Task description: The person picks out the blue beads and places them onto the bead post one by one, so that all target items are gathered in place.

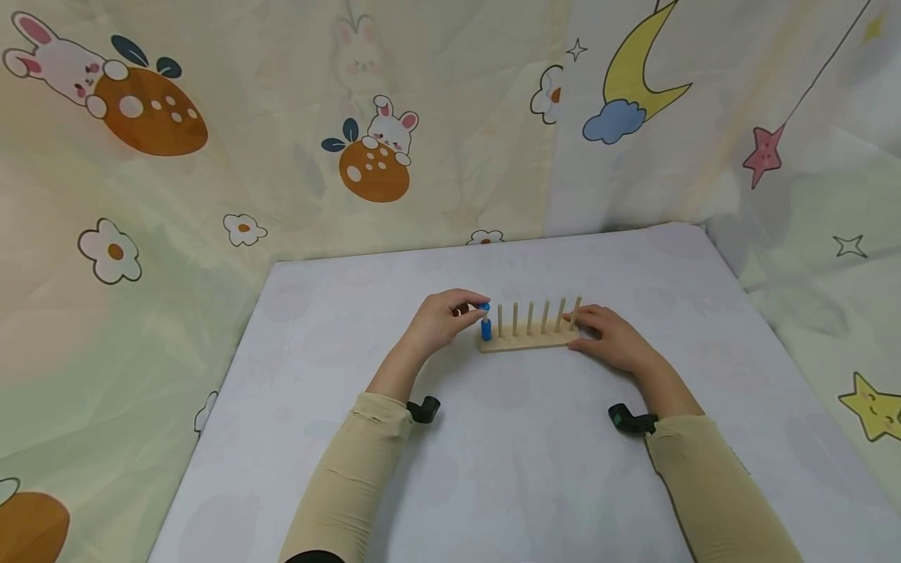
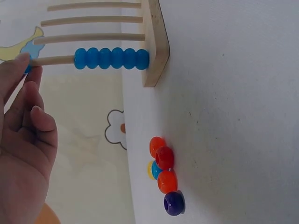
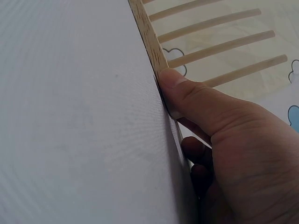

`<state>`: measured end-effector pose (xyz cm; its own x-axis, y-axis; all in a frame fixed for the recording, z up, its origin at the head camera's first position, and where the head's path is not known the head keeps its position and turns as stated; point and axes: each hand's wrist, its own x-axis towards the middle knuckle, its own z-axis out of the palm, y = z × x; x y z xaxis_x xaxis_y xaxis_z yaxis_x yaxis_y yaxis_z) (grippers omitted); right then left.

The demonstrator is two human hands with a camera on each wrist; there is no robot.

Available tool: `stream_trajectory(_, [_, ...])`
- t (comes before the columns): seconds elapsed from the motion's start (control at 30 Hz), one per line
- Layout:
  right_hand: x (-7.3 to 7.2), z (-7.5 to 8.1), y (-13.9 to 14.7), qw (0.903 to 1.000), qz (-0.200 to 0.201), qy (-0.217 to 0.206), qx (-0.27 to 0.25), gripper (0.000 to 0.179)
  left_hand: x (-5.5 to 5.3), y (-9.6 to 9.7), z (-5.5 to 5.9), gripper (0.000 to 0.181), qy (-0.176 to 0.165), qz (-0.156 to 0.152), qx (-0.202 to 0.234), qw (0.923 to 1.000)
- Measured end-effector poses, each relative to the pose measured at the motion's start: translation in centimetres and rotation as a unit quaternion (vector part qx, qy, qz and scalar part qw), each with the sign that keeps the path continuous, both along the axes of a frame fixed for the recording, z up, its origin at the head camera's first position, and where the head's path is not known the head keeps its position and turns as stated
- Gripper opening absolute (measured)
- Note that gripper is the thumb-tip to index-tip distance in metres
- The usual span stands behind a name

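A wooden peg board (image 1: 531, 342) stands on the table with a row of upright pegs. Its leftmost peg carries a stack of blue beads (image 2: 111, 59) reaching down to the base. At the top of that peg, my left hand (image 1: 438, 319) pinches one more blue bead (image 2: 28, 63) between thumb and fingertip; bare peg shows between it and the stack. My right hand (image 1: 611, 339) grips the right end of the base, thumb (image 3: 174, 80) on the front edge and fingers behind, partly hidden. The other pegs carry no beads.
Several loose beads, among them an orange bead (image 2: 167, 181), a red bead (image 2: 164, 157) and a purple bead (image 2: 174, 203), lie on the white table (image 1: 521, 469) left of the board. A printed cloth (image 1: 267, 156) hangs behind the table.
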<state>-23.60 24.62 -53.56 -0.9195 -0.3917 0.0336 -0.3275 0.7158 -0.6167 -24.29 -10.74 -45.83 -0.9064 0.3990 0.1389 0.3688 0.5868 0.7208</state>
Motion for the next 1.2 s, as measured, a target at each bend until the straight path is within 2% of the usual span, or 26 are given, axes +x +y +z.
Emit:
stream_trajectory(0.23, [-0.1, 0.0, 0.0, 1.0000, -0.002, -0.005, -0.002, 0.056, -0.1, 0.0, -0.3, 0.023, 0.003, 0.000, -0.003, 1.0000])
stream_trajectory(0.53, [-0.1, -0.2, 0.0, 1.0000, -0.004, -0.004, -0.005, 0.057, 0.0, -0.1, -2.1, 0.026, -0.010, 0.001, -0.025, 0.9996])
stream_trajectory(0.73, [-0.1, -0.1, 0.0, 1.0000, -0.005, -0.004, 0.001, 0.057, -0.2, 0.0, -2.3, 0.027, -0.001, -0.002, -0.018, 0.9998])
stream_trajectory(1.0, [-0.1, -0.2, 0.1, 0.9999, -0.010, -0.014, -0.001, 0.057, -0.2, 0.2, -2.7, 0.025, 0.001, -0.004, -0.031, 0.9995])
stream_trajectory(1.2, [-0.3, -0.3, 0.0, 0.9999, -0.007, -0.009, -0.004, 0.056, -0.3, 0.0, -3.3, 0.024, 0.007, -0.008, -0.023, 0.9997])
